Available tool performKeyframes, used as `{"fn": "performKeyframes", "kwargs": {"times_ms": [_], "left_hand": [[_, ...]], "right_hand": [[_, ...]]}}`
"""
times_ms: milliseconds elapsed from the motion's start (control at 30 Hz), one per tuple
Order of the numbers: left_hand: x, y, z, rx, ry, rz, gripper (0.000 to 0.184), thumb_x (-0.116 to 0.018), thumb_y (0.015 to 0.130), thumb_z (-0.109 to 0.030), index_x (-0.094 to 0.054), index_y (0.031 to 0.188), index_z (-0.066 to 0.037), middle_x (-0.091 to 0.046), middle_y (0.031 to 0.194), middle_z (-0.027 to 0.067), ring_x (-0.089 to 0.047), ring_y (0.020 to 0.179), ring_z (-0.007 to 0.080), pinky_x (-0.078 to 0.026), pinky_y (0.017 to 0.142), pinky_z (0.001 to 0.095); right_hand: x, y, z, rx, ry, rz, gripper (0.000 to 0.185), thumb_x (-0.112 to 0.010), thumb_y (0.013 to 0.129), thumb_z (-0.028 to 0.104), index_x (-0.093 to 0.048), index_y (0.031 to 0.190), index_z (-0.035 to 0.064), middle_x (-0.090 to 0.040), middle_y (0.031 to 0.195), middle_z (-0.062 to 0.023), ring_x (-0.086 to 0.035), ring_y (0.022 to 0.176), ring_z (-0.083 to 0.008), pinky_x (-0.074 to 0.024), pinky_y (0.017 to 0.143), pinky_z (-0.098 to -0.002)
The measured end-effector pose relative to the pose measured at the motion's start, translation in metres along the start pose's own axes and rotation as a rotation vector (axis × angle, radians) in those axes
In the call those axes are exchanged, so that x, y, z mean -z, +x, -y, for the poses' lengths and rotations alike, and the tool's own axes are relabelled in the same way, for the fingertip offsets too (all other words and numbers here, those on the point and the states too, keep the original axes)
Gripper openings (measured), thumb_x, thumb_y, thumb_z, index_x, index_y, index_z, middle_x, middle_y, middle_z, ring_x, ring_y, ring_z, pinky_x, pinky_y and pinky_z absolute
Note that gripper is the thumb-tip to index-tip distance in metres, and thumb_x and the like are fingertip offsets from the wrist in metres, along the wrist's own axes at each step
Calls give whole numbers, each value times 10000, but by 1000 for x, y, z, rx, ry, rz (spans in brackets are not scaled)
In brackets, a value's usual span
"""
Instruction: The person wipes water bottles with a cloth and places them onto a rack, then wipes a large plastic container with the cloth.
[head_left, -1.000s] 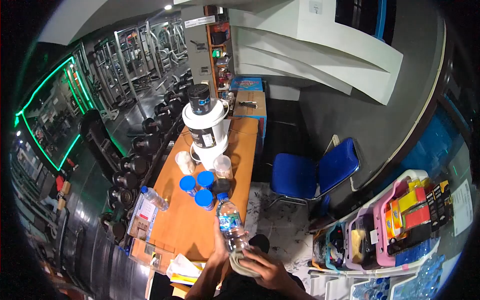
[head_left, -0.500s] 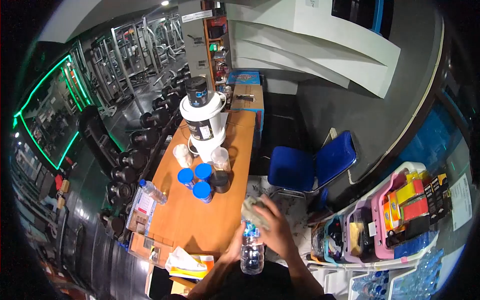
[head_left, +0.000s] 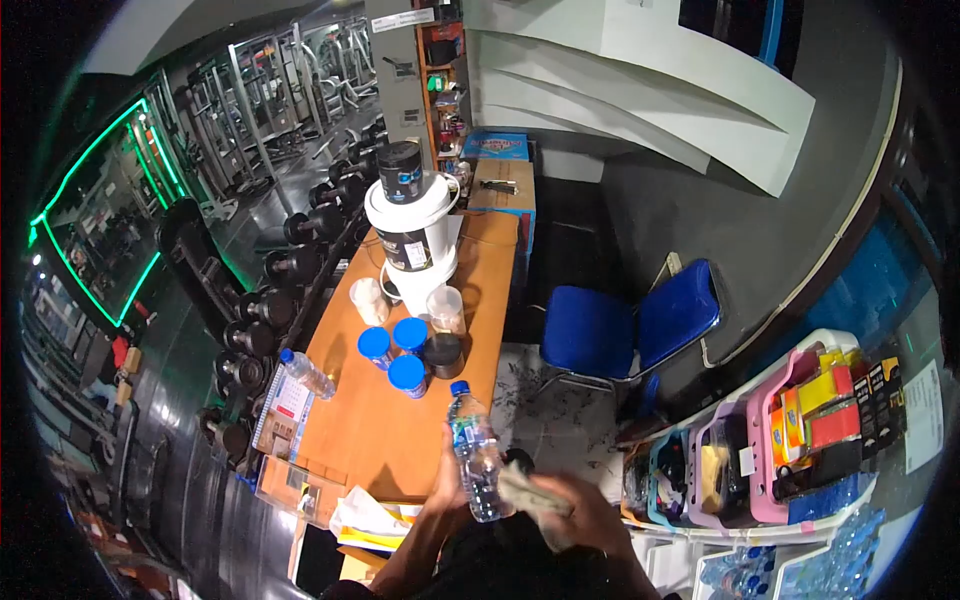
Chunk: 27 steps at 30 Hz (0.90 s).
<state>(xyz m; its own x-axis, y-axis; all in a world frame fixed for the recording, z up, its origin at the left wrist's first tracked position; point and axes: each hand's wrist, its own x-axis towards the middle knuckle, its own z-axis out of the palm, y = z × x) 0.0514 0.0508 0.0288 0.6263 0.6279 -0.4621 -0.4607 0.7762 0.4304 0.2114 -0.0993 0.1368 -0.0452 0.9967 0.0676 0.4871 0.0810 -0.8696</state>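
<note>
Tabletop (head_left: 345, 445): wood-toned, long, landmark for this entry.
Chair (head_left: 590, 330): blue seat and back, metal legs, right of the tabletop.
Wall (head_left: 655, 225): dark grey, beyond the chair, farther right of the tabletop.
Panels (head_left: 600, 90): white, stepped, beyond the tabletop's far end, to the right.
Shelf unit (head_left: 424, 110): narrow, orange-brown upright, past the tabletop's far end.
Floor: pale with dark marks (head_left: 560, 425) right of the tabletop; dark, glossy (head_left: 180, 425) left.
Light strip (head_left: 138, 290): green, angular outline, far left of the tabletop.
</note>
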Motion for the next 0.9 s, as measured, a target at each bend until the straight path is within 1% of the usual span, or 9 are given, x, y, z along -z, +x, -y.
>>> {"fn": "performKeyframes", "kwargs": {"times_ms": [133, 233, 300, 433, 533, 600, 700, 833, 900], "left_hand": [[7, -7, 15, 210, 76, 179, 829, -323, 797, -792, -557, 1116, -64, -654, 902, 170, -648, 749, 236, -536, 687, 377], [-3, -11, 23, 201, 205, 326, 780, -275, 864, -728, -555, 1149, -58, -649, 995, 153, -658, 838, 251, -542, 742, 387], [-22, -17, 29, -7, 332, -13, 692, -300, 910, -656, -550, 1167, -64, -632, 1058, 123, -653, 864, 246, -536, 774, 397], [14, 8, 20, 132, -295, 350, 670, -360, 908, -629, -523, 1195, -46, -618, 1080, 125, -633, 914, 222, -555, 747, 331], [12, 8, 2, -145, 242, 15, 785, -254, 849, -756, -578, 1020, -62, -627, 795, 88, -619, 675, 228, -532, 615, 385], [7, -4, -12, 68, 75, 59, 822, -202, 839, -775, -578, 1001, -62, -610, 757, 68, -599, 639, 203, -515, 582, 364], [5, -7, -15, 35, 96, 75, 806, -213, 834, -777, -557, 1013, -71, -603, 772, 70, -591, 642, 200, -513, 593, 364], [-28, -22, -4, 41, 124, -115, 783, -244, 826, -777, -531, 1037, -80, -589, 789, 77, -580, 653, 188, -512, 602, 356], [28, 8, 16, 291, -282, 502, 744, -296, 864, -717, -511, 1148, -64, -614, 943, 122, -603, 768, 222, -523, 704, 364]], "right_hand": [[4, 41, 0, 204, -154, -535, 479, -647, 773, 37, -523, 1234, 69, -498, 1292, -163, -541, 1136, -332, -485, 907, -400], [-4, 64, 4, 47, -139, -443, 498, -627, 720, -48, -553, 1203, 46, -473, 1333, -145, -498, 1195, -339, -431, 980, -387], [-15, 64, 7, 75, -247, -342, 543, -621, 678, -62, -575, 1192, 104, -469, 1345, -105, -468, 1227, -341, -426, 997, -405], [-38, 32, 9, 216, -422, -185, 590, -630, 654, -43, -579, 1214, 135, -489, 1340, -60, -427, 1280, -299, -430, 1002, -400], [-51, 7, -1, 357, -329, -3, 574, -635, 688, -22, -570, 1236, 137, -521, 1308, -58, -444, 1268, -285, -433, 1003, -389], [-50, -5, -6, 382, -210, 124, 550, -636, 723, -8, -562, 1250, 130, -540, 1284, -73, -466, 1249, -283, -433, 1003, -379], [-21, -6, 9, 43, 207, 324, 547, -663, 769, 32, -515, 1290, 107, -532, 1282, -117, -536, 1162, -276, -476, 940, -379], [-5, 25, -5, 180, 60, -180, 510, -679, 771, 51, -515, 1253, 81, -521, 1260, -141, -562, 1112, -298, -484, 920, -382], [2, 50, 4, 246, -180, -447, 537, -691, 730, 16, -523, 1236, 85, -451, 1345, -140, -524, 1164, -306, -473, 943, -393]]}}
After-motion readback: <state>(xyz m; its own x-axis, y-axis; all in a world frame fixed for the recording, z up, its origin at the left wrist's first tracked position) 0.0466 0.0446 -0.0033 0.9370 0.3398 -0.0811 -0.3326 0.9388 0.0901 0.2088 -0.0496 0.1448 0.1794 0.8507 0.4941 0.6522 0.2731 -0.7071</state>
